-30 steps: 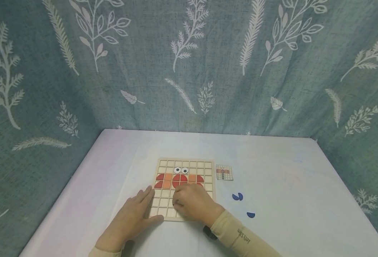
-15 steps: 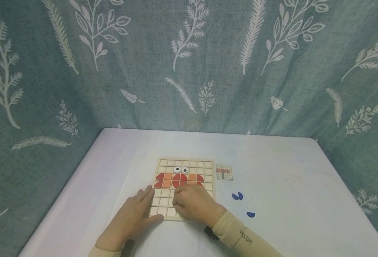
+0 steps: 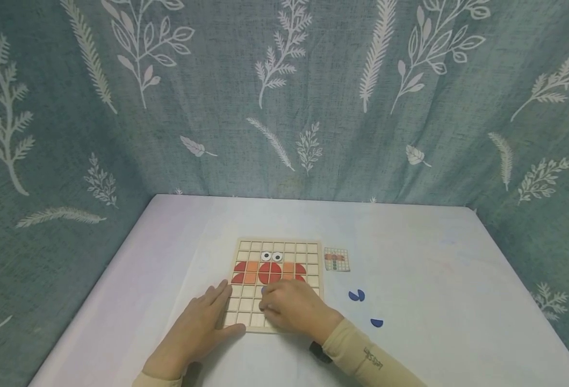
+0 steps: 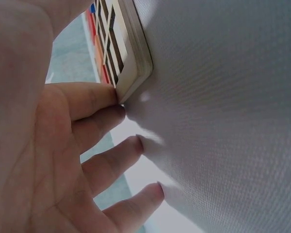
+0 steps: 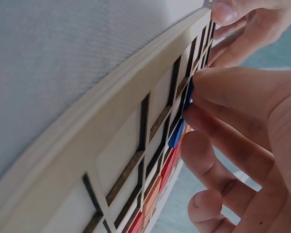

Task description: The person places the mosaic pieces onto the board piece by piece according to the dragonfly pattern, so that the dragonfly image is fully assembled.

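A square wooden grid board lies on the table, with red and orange pieces and two eye pieces set in its cells. My right hand is over the lower middle of the board. Between its thumb and forefinger it pinches a blue piece at a cell; the fingers hide most of its outline. Another blue piece sits in the grid beside it. My left hand rests along the board's left side, fingers extended. In the left wrist view a fingertip touches the board's corner.
A small pattern card lies just right of the board. Several loose dark blue pieces lie on the table further right, including a half-round piece. A patterned curtain stands behind and around the table.
A bit of blue now shows beside the right fingertips on the board. The right forearm has shifted slightly; the left hand stays at the board's edge.
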The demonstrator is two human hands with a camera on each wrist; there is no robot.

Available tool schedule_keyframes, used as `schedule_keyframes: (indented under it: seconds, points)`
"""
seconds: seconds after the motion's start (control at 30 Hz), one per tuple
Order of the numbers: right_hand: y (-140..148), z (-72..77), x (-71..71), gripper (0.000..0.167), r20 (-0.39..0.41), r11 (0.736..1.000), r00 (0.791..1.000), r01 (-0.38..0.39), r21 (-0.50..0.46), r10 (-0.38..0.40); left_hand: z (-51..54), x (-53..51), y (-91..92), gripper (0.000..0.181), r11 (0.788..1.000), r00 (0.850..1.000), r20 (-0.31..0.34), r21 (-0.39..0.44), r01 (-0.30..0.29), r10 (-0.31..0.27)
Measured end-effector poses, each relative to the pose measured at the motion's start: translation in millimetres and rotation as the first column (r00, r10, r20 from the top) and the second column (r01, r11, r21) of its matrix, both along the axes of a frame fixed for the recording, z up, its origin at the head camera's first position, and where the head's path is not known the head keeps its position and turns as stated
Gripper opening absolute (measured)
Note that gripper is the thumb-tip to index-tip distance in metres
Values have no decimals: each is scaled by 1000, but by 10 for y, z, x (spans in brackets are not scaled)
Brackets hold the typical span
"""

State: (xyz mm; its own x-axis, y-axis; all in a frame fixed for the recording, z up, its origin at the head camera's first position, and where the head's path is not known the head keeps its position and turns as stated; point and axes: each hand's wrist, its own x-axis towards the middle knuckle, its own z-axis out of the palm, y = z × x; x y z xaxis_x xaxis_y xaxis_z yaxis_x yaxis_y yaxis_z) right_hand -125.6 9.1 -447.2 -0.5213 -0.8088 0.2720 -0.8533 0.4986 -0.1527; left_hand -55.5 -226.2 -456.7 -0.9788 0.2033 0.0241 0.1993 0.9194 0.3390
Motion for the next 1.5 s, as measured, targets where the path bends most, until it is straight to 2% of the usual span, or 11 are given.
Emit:
schedule_keyframes:
  seconds: [0.2,0.47,0.77,0.97,1.17,1.37,1.5]
  points:
    - [26,-3,7,12,-13,1000,1000,1,22,-1,6,13,5,91,1000,1000,-4,-3,7,-7]
    - [68,-7,16,14,-24,1000,1000,3,22,-3,23,17,13,92,1000,1000,26,-11,-5,6]
    - [247,72,-2,13,-3,996,998,63,-61,-63,19,10,16,92,1000,999,28,-4,-16,16]
    - [536,92,-48,19,-25,988,994,102,-114,-106,13,-3,25,94,1000,998,49,-7,-28,28]
    - [974,76,-88,26,-31,971,984,167,-169,-175,29,-17,43,95,1000,997,67,-11,-26,27]
    - [1429,41,-97,35,-24,950,958,282,-133,-287,22,-28,37,93,999,998,55,-22,-28,29]
    - [1658,7,-90,38,20,936,940,340,-97,-339,17,-25,30,93,999,999,45,-24,-24,25]
